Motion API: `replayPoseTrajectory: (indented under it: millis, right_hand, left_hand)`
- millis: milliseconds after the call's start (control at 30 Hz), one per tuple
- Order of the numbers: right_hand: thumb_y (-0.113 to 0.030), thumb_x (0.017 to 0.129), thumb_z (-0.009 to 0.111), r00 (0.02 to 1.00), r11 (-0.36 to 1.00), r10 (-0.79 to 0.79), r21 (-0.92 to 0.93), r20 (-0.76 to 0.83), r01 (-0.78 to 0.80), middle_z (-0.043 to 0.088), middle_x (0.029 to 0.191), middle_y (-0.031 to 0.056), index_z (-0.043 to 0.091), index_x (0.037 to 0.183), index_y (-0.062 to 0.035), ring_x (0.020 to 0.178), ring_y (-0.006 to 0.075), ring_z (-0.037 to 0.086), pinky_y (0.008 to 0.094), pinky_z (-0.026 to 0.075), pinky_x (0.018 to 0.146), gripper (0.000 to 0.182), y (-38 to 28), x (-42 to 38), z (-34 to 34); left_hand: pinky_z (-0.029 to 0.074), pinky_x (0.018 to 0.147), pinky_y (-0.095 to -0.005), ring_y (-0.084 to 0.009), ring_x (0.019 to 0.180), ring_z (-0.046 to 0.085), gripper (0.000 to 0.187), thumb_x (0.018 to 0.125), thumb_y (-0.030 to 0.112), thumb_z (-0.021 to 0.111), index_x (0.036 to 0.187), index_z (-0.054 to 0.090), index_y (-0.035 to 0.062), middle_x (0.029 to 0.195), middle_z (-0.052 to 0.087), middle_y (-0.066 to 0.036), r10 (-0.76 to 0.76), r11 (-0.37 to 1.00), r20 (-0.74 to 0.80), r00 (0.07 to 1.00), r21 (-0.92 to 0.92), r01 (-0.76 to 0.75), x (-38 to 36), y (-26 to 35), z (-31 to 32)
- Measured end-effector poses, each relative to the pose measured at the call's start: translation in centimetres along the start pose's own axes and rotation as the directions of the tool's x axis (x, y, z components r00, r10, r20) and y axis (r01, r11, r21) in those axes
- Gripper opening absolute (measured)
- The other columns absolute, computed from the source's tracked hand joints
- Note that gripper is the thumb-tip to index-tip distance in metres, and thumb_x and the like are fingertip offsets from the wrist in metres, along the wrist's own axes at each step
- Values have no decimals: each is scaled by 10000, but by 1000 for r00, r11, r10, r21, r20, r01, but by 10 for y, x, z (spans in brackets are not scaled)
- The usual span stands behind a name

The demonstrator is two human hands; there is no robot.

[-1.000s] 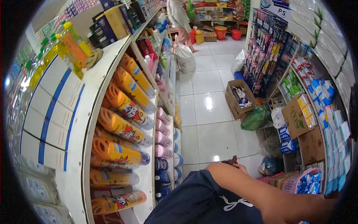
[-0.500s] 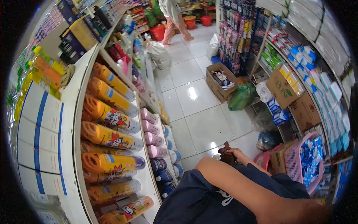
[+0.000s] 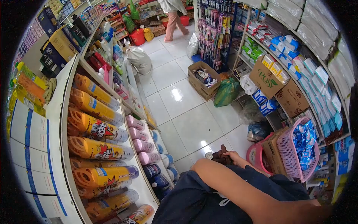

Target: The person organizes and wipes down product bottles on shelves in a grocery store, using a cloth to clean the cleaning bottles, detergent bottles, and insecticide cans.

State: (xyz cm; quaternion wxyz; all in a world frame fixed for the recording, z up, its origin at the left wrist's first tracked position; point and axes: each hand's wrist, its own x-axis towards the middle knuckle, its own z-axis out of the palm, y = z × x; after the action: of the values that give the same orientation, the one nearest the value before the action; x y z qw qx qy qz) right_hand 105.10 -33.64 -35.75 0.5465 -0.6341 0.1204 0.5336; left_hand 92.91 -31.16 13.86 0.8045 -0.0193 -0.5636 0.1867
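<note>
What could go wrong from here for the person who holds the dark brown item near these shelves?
The dark brown item could slip from the hand onto the tiled floor. A turn might bump the pink basket and spill its blue packets. A sideways movement could perhaps disturb the orange-capped cans.

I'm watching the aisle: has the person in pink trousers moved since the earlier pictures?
Yes: the person has moved rightward in view, away from the white sack.
</note>
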Motion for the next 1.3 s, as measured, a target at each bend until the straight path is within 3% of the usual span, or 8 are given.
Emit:
replayPoseTrajectory:
  millis: [467,567,667,767,867,967,1067,1300]
  right_hand:
    - [-92,723,597,999,997,36,-66,-5,-36,584,806,114,570,842,29,731,217,567,347,484,653,172,-9,-2,11]
    - [-100,701,615,1000,996,15,-86,27,-12,569,836,147,537,877,71,744,236,555,329,470,645,257,-19,-1,17]
    - [-90,731,571,995,989,69,-137,68,-59,596,781,99,567,888,27,744,221,567,355,472,686,195,-25,14,24]
    - [-111,719,587,967,989,106,-127,230,-78,576,827,148,525,893,79,707,251,571,348,480,655,265,-32,25,40]
    - [-110,724,580,953,962,121,-271,279,-43,580,813,152,528,887,83,723,257,579,354,482,654,258,-35,34,63]
    - [-96,735,550,913,918,238,-383,331,-100,581,864,140,526,933,64,761,250,579,362,476,701,255,-41,32,89]
    - [-102,729,561,882,875,302,-472,362,-106,583,877,150,527,951,72,757,256,581,374,481,691,284,-33,46,106]
    - [-92,749,516,803,784,425,-613,417,-96,557,921,160,494,987,61,822,265,559,373,461,743,284,-35,33,147]
  left_hand:
    - [482,619,-266,-178,794,583,251,880,149,426,1052,489,-23,959,550,-120,58,994,10,998,90,-58,1,9,0]
    - [482,619,-266,-179,794,584,252,880,151,426,1048,496,-23,960,551,-120,94,988,10,996,121,-95,2,10,-2]
    - [483,617,-257,-169,800,582,231,875,136,439,1036,505,-17,958,554,-126,75,964,63,995,250,-89,9,27,-10]
    - [483,607,-243,-160,790,584,222,872,132,447,1029,508,-13,951,558,-120,103,892,87,991,433,-131,9,34,-15]
    - [483,596,-229,-152,772,588,217,869,131,453,1024,510,-10,942,564,-109,173,760,85,981,622,-188,3,27,-23]
    - [482,568,-218,-137,708,590,204,866,122,453,1015,517,-2,896,582,-84,436,621,179,882,650,-439,22,21,-32]
    - [476,542,-221,-133,643,584,182,867,114,446,990,528,8,844,594,-64,283,567,192,940,757,-325,29,52,-25]
    - [458,510,-234,-132,597,574,152,871,115,438,928,543,22,780,597,-59,223,330,333,916,859,-392,30,76,-37]
